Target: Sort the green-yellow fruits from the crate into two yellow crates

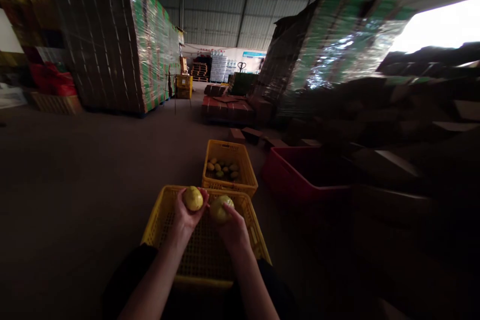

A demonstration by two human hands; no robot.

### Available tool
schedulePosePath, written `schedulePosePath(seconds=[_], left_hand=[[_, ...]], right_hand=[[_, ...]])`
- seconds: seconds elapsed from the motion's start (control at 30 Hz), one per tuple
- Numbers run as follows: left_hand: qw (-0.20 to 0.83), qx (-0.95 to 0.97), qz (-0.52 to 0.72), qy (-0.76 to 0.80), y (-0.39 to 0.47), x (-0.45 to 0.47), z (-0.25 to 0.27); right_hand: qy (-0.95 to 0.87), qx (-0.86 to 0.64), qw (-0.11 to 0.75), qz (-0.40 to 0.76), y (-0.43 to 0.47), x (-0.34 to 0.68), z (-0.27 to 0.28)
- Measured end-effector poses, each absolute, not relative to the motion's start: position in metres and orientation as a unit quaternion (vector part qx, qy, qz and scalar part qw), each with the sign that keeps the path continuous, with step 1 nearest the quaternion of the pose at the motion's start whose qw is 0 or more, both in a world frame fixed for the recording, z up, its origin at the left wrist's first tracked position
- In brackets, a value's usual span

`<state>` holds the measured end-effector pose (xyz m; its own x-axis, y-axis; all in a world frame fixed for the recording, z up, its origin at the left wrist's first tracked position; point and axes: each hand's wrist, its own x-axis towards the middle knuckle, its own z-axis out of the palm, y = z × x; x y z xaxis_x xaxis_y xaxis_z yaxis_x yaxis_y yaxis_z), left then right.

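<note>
My left hand [186, 216] is closed around a smooth yellow fruit [193, 199], palm turned up, with a small dark spot on its skin. Beside it, my right hand [235, 227] grips a larger, greener round fruit [220, 211], thumb on top. The exact kind of fruit is unclear in the dim light. Both hands are above a yellow plastic crate [153, 215] with slatted walls and a grid floor, between my knees. Just beyond stands a second yellow crate [249, 172], with several yellow-green fruits [221, 167] lying in it.
A red plastic bin [285, 175] stands to the right, beside a dark heap of cardboard boxes [390, 160]. Tall wrapped stacks of cartons rise at left [101, 40] and right [330, 45]. Flat red-brown cartons [228, 108] lie ahead on a pallet.
</note>
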<state>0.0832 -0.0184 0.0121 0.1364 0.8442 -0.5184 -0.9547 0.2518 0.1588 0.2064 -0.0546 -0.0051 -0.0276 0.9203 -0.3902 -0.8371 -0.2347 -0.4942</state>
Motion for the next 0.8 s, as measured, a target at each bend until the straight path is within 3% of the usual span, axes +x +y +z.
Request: schedulePosePath(seconds=[0.17,0.47,0.8], left_hand=[[0.765,-0.141,0.570,0.264,-0.016,0.093,0.005],[0.747,-0.138,0.564,0.323,-0.007,0.095,-0.013],[0.738,-0.162,0.571,0.322,-0.007,0.086,-0.008]], right_hand=[[-0.103,-0.317,0.670,0.664,-0.049,0.211,-0.010],[-0.021,-0.321,0.615,0.720,-0.063,0.226,0.006],[-0.144,-0.373,0.688,0.606,-0.062,0.231,-0.009]])
